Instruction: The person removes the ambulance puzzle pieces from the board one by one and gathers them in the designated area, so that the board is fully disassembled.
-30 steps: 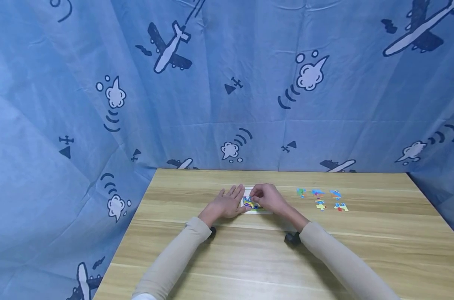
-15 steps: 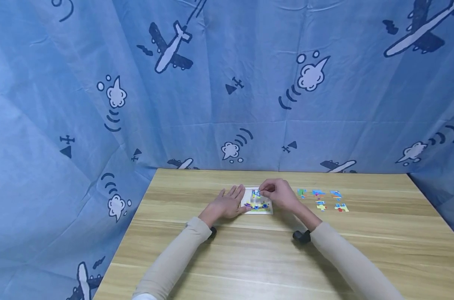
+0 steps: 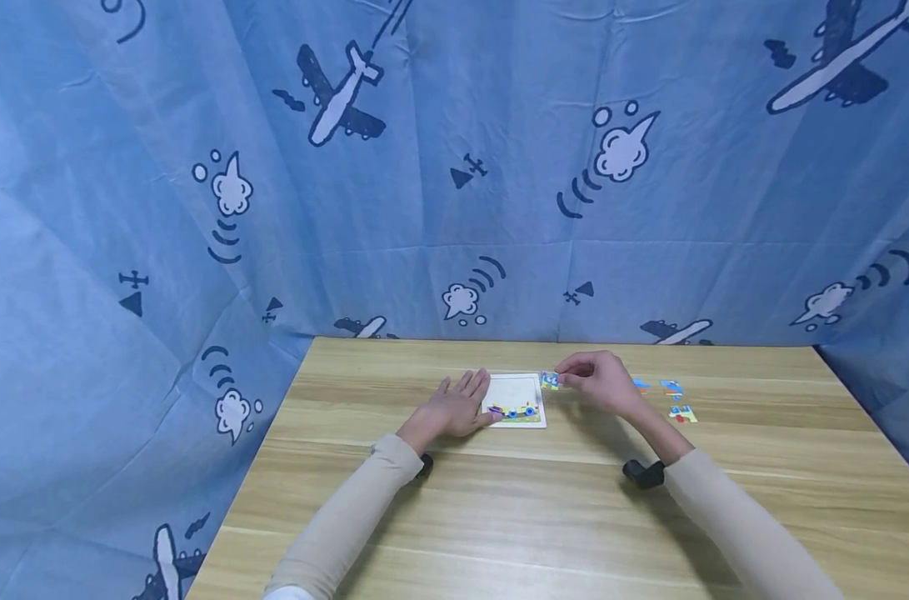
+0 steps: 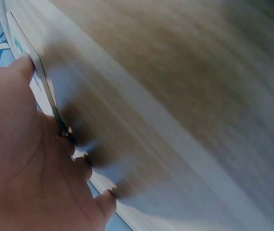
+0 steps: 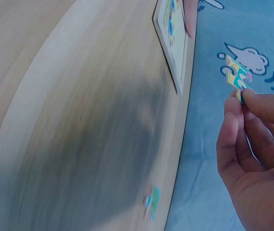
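A white-framed puzzle tray [image 3: 510,390] lies on the table, with a joined strip of colourful puzzle pieces [image 3: 521,415] along its near edge. My left hand [image 3: 454,408] rests spread on the tray's left side, its thumb over the lower left corner. Between thumb and fingers, my right hand [image 3: 600,383] pinches a yellow-and-blue puzzle piece [image 3: 549,381] just off the tray's upper right corner. In the right wrist view the same puzzle piece [image 5: 238,77] stands tilted above the fingertips. The left wrist view shows the left fingers along the tray's edge.
Loose puzzle pieces [image 3: 671,388] lie to the right, some hidden behind the right hand. A red-and-yellow piece [image 3: 682,414] is among them. Beyond the wooden table [image 3: 491,517] hangs a blue curtain [image 3: 394,208] with airplane prints.
My right hand has moved right, from over the tray to beyond its right edge, carrying the puzzle piece. More of the tray's bare inside shows. My left hand has stayed in place.
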Demonstrator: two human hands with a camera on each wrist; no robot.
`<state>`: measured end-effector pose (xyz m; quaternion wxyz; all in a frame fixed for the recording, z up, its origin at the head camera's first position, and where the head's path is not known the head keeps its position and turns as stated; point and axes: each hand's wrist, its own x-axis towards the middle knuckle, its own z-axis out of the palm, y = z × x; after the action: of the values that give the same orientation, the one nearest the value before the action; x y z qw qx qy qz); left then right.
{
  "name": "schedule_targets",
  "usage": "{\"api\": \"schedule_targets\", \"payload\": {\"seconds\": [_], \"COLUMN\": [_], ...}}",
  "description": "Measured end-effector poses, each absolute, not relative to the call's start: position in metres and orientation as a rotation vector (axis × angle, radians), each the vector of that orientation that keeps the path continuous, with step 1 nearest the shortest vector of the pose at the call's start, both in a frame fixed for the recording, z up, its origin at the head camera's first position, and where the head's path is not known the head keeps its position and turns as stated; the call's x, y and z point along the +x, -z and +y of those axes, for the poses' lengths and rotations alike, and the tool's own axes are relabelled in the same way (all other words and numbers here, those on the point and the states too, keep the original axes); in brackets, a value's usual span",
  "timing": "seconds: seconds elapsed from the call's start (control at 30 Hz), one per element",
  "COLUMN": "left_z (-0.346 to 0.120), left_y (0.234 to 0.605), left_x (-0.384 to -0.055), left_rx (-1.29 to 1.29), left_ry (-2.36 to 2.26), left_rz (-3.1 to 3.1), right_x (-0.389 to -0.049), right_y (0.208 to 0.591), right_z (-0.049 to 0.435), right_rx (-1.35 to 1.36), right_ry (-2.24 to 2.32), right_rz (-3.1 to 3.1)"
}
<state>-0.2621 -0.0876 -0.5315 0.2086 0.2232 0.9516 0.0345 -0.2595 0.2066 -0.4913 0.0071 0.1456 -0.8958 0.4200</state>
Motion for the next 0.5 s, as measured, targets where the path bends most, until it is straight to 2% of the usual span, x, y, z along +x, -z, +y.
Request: {"api": "schedule_targets", "payload": {"seconds": [0.5], "left_z": [-0.088], "left_y": [0.531], "left_x": [-0.262], "left_rx": [0.617], "left_ry": [-0.098], "left_rz": [2.635], "right_x": [-0.249], "right_y": [0.491], "right_z": [0.252], "right_rx": [0.38], "right_ry": [-1.249], "right_rz": [-2.892]}}
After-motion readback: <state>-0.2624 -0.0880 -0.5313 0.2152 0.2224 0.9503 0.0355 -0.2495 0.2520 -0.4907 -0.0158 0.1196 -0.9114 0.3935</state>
